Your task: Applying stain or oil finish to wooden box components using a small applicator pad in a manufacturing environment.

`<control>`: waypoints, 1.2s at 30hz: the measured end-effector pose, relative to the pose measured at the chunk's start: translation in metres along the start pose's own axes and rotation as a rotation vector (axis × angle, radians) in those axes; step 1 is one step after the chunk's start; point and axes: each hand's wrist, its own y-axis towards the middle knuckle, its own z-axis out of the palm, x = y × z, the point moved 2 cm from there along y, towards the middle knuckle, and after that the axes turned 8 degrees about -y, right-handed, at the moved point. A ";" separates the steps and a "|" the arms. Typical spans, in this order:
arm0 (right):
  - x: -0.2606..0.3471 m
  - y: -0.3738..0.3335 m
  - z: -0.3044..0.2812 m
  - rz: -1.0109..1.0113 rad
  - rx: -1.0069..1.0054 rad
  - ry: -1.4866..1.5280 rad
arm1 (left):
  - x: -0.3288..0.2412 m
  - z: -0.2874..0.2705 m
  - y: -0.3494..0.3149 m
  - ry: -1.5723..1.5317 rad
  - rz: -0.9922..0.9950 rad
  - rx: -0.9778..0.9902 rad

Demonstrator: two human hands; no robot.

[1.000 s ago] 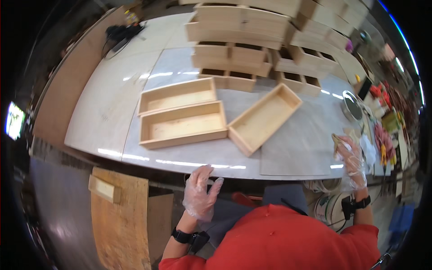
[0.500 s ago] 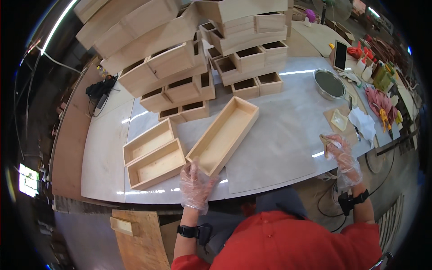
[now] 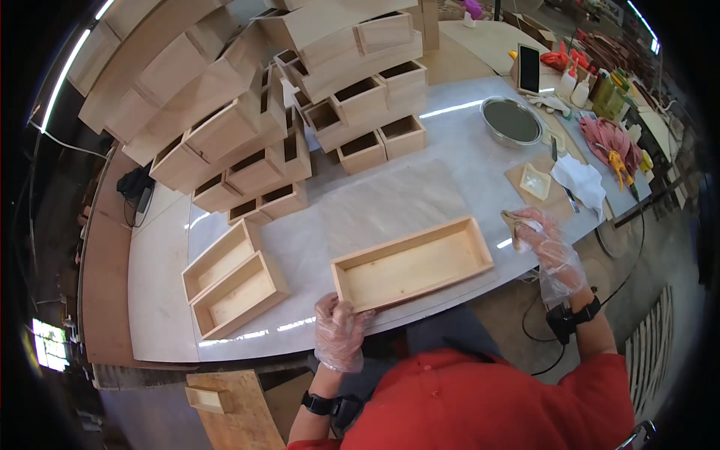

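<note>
A long open wooden box (image 3: 411, 279) lies at the front of the table, its length running left to right. My left hand (image 3: 339, 330), in a clear plastic glove, is closed on the box's near left corner. To the right of the box, my gloved right hand (image 3: 541, 244) holds a small folded tan cloth (image 3: 511, 222) between thumb and fingers, apart from the box. Two shorter wooden boxes (image 3: 238, 296) lie side by side to the left, touching each other.
Tall stacks of wooden boxes (image 3: 247, 142) fill the back left. At the right stand a metal bowl (image 3: 511, 121) of dark liquid, a small translucent dish (image 3: 535, 182), a white cloth (image 3: 579, 184), a pink rag (image 3: 606, 141), bottles (image 3: 580, 91) and a phone (image 3: 529, 71).
The long box has turned from slanting away to lying crosswise before me, with my left hand at its corner. My view has shifted, and the right hand still holds the cloth.
</note>
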 end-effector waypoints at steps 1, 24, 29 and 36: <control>0.000 0.001 -0.002 0.008 0.004 -0.003 | 0.002 0.000 0.004 0.115 0.130 -0.003; -0.114 0.207 -0.042 0.021 -0.112 -0.750 | 0.027 0.005 0.056 -1.018 -0.530 0.431; -0.122 0.215 -0.041 0.012 -0.059 -0.842 | 0.056 0.008 0.047 -0.840 -0.437 0.451; -0.115 0.207 -0.044 0.056 -0.163 -0.712 | 0.053 0.009 0.044 -0.717 -0.391 0.420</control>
